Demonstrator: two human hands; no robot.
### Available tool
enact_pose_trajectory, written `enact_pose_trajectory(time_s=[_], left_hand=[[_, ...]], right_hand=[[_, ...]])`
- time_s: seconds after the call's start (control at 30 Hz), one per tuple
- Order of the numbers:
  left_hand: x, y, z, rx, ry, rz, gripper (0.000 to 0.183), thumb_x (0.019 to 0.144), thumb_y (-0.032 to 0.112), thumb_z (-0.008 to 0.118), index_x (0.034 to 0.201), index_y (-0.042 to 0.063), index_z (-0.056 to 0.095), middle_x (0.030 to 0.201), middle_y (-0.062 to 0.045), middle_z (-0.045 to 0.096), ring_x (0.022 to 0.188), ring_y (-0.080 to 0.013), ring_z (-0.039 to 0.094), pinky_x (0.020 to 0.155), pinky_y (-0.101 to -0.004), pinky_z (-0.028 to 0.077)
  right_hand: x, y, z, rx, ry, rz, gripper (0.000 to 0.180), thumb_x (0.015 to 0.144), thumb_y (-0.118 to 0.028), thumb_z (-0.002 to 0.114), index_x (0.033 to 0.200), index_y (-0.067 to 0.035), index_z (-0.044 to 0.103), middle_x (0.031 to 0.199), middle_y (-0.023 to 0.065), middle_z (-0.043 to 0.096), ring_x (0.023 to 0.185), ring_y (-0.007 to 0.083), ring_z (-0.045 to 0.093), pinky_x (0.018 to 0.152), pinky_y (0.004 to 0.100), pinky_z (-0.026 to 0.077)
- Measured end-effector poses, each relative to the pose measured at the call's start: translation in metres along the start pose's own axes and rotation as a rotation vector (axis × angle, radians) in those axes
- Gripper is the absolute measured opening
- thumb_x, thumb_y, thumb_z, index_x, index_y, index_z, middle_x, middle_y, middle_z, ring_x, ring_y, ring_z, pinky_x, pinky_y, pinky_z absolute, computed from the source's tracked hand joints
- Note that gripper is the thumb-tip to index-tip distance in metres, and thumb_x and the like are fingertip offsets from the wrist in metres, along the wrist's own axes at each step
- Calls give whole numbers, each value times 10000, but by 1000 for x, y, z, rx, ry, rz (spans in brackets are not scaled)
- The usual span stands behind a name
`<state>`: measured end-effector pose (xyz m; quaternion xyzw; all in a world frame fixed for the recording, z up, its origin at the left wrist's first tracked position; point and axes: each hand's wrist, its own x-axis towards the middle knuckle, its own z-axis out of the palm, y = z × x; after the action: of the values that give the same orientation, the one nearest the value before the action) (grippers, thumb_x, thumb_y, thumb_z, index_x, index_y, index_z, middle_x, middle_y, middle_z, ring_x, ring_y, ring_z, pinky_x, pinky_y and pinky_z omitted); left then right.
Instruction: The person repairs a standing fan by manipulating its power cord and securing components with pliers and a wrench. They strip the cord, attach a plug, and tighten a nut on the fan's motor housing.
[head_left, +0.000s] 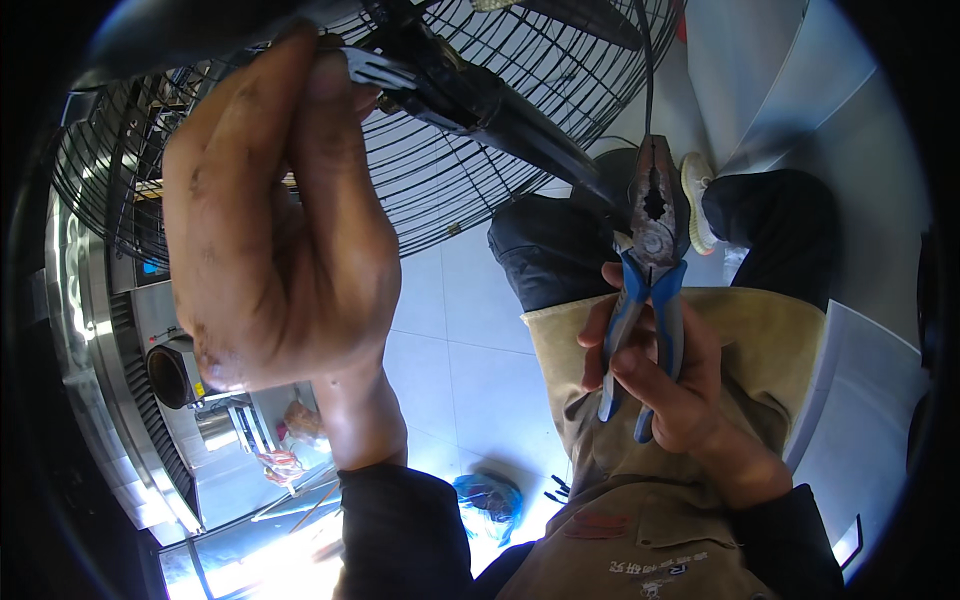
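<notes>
My left hand (285, 225) is raised close to the camera beside a black-framed fan. Its thumb and fingers pinch the end of a small slotted metal piece (381, 69), which lies against the bracket on the fan's black pole (525, 135). The fingertips are partly hidden, and I cannot tell whether this piece is fixed to the bracket. Low in front of the apron, my right hand (675, 375) grips combination pliers (651, 225) by their blue and grey handles. Their worn jaws point away from me. A dark cable (646, 82) meets the jaw tips in the picture; whether they clamp it is unclear.
The round wire fan guard (465, 187) spans the top. Below are a tan apron (615, 480) bearing writing and tiled floor (450, 360). A blue plastic bag (489, 502) lies on the floor. Metal kitchen-like equipment (120, 405) lines the left; a white panel (855, 397) stands right.
</notes>
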<state>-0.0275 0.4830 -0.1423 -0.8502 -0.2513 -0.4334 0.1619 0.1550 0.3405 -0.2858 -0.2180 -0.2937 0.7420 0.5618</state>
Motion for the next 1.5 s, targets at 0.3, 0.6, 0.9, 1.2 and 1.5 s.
enact_pose_trajectory(time_s=[0.3, 0.6, 0.9, 1.2, 1.5], left_hand=[[5, 5, -6, 98, -90, 9, 232, 910, -103, 651, 1142, -111, 661, 1087, -224, 723, 823, -241, 760, 728, -281, 666], [-2, 0, -5, -8, -32, -24, 247, 910, -105, 650, 1156, -99, 661, 1096, -221, 720, 844, -247, 759, 750, -294, 664], [-8, -13, -8, -80, -47, 4, 252, 917, -97, 642, 1168, -87, 656, 1105, -221, 718, 856, -246, 759, 756, -295, 663], [-1, -1, -7, -5, -66, -17, 235, 905, -104, 653, 1138, -92, 671, 1080, -218, 726, 854, -250, 761, 759, -293, 662], [-2, 1, -11, 20, -95, -19, 242, 907, -113, 643, 1148, -97, 662, 1081, -219, 724, 861, -260, 762, 763, -310, 666]], right_hand=[[-1, -10, -1, -20, -13, 13, 638, 963, -101, 597, 1517, 42, 315, 1108, 163, 636, 859, 180, 670, 780, 316, 554], [-4, -14, -4, -43, -13, 9, 644, 955, -103, 607, 1519, 31, 325, 1115, 160, 638, 866, 187, 677, 783, 325, 562], [-2, -24, 5, -38, 23, 210, 402, 967, -65, 637, 1336, 42, 521, 1063, 134, 668, 847, 154, 671, 766, 298, 554], [3, -31, 1, -66, -85, 283, 406, 984, -96, 639, 1343, 38, 505, 1056, 129, 681, 837, 109, 642, 705, 264, 522], [3, -32, -1, -89, -81, 255, 418, 982, -112, 641, 1347, 36, 500, 1063, 130, 680, 840, 117, 638, 733, 283, 530]])
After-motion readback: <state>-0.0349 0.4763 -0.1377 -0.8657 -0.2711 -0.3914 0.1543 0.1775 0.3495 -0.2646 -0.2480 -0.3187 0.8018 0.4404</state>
